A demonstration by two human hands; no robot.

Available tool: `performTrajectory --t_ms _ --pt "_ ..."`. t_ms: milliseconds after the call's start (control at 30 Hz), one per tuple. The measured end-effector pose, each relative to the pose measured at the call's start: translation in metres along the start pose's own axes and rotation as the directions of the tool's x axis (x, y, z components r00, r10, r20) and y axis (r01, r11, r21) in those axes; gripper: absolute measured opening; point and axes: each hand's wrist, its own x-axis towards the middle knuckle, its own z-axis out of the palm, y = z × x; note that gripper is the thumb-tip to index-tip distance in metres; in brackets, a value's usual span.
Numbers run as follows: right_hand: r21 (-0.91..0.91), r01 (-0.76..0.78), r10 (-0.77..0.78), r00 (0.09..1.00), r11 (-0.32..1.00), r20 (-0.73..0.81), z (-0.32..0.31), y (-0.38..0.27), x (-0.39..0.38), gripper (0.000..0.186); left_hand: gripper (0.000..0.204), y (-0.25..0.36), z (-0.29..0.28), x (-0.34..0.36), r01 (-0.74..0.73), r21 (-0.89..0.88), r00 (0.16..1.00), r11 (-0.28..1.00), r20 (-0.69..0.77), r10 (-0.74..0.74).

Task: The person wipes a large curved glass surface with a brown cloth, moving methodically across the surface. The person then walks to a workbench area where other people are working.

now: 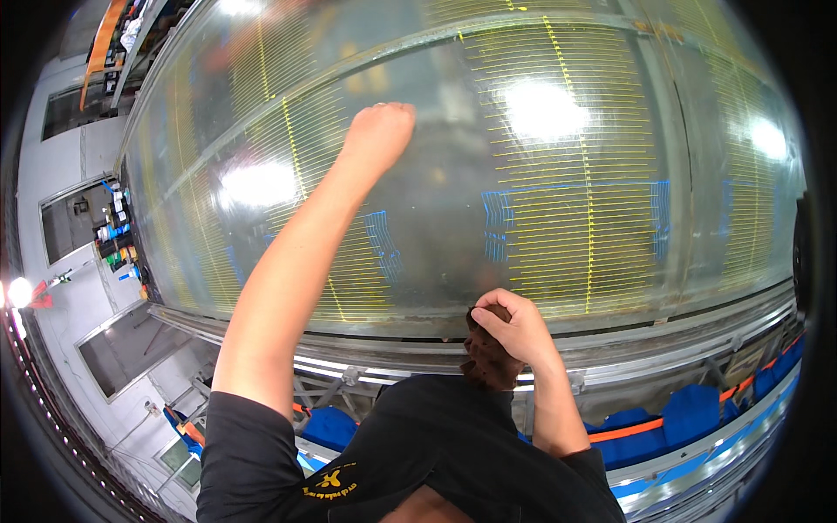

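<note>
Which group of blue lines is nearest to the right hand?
The blue lines on the left edge of the yellow grid right of centre, ahead of the right hand; other groups lie farther left or right.

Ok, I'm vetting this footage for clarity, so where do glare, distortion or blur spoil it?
Head view: white glare washes out parts of the yellow lines on the shiny surface; head view: the metal rail bows and the rim goes black; head view: reflections toward the top look smeary, while the left hand looks fairly sharp.
</note>
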Motion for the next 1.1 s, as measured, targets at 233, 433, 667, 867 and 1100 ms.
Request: performTrajectory --t_ms 233,433,667,867,1100 --pt "-0.017 0.064 -0.064 0.997 0.998 -0.035 0.006 0.005 -0.005 0.017 0.017 0.021 -0.005 -0.002 0.049 -0.284 0.999 0.958 -0.002 -0.052" --pt "-0.103 0.083 -0.089 0.995 0.991 -0.05 0.022 -0.012 -0.026 0.017 0.026 0.061 0.011 -0.116 0.011 -0.762 0.995 0.648 -0.054 -0.08" --pt "0.328 -0.027 -0.051 0.973 0.944 0.227 0.086 -0.026 -0.054 0.014 0.02 0.073 0.028 -0.372 0.199 -0.97 0.873 0.137 0.113 -0.474" --pt "0.31 -0.156 -0.054 0.815 0.938 0.576 0.21 -0.046 -0.054 0.038 0.012 0.101 0.097 -0.629 0.036 -0.95 0.28 -0.31 0.307 -0.909" --pt "0.282 -0.297 -0.043 0.614 0.912 0.788 0.406 -0.063 -0.06 0.038 0.033 0.246 0.317 -0.816 -0.525 -0.606 -0.288 -0.597 0.787 -0.546"
